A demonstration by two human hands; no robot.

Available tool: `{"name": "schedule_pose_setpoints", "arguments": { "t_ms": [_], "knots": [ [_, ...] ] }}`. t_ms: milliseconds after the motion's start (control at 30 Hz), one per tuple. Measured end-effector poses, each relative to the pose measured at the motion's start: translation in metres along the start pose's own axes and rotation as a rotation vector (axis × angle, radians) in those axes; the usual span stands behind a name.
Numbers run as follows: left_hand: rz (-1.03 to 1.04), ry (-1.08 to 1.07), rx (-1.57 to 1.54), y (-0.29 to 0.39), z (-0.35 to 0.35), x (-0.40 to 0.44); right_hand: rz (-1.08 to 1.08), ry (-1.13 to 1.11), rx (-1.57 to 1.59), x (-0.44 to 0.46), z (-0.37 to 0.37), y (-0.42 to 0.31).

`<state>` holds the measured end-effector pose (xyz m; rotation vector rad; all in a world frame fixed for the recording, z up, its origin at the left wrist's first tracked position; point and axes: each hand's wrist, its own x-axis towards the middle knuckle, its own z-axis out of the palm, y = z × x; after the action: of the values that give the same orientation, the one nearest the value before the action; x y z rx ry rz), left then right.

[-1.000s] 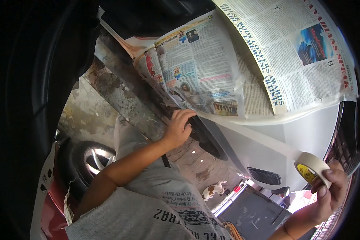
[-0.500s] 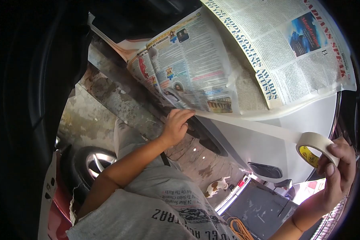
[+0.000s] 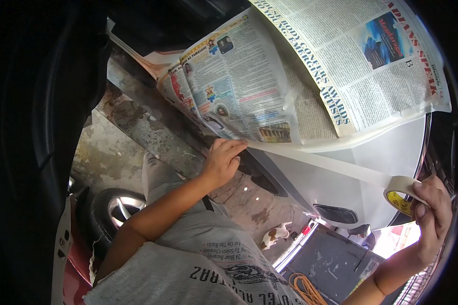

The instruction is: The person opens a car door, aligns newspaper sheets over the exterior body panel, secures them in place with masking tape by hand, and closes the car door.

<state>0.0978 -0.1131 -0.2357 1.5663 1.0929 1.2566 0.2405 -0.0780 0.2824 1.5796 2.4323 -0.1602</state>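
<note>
One roll of cream masking tape (image 3: 404, 183) sits in the grasp of the right hand (image 3: 434, 209); its pale strip (image 3: 333, 164) slants leftward, diverging below the printed newspaper sheets (image 3: 259, 76), to the fingertips of the unclenched left hand (image 3: 221, 163).

The top edge cuts off your upper newspaper sheet (image 3: 341, 51) and the start of its "ADIANS SPEAK" headline; most small print is too fine to read. The newspaper hides the silver panel (image 3: 336, 188) beneath it. Behind the roll of tape (image 3: 400, 197), some fingertips of your right hand (image 3: 433, 206) are hidden. Your left arm (image 3: 163, 213) partly covers the wheel (image 3: 118, 208), and the bottom edge crops your shirt (image 3: 188, 274).
</note>
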Motion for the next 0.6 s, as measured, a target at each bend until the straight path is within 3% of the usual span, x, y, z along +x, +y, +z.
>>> {"name": "schedule_pose_setpoints", "arguments": {
  "t_ms": [200, 400, 600],
  "knots": [
    [-0.048, -0.017, -0.101, 0.005, -0.002, 0.007, -0.023, -0.12, -0.061, 0.013, -0.011, -0.014],
    [-0.044, -0.015, -0.172, 0.007, -0.001, 0.01, 0.134, -0.249, -0.161, 0.025, -0.026, -0.018],
    [-0.017, 0.003, -0.212, 0.007, 0.002, 0.012, 0.065, -0.335, -0.218, 0.033, -0.034, -0.009]
  ]
}}
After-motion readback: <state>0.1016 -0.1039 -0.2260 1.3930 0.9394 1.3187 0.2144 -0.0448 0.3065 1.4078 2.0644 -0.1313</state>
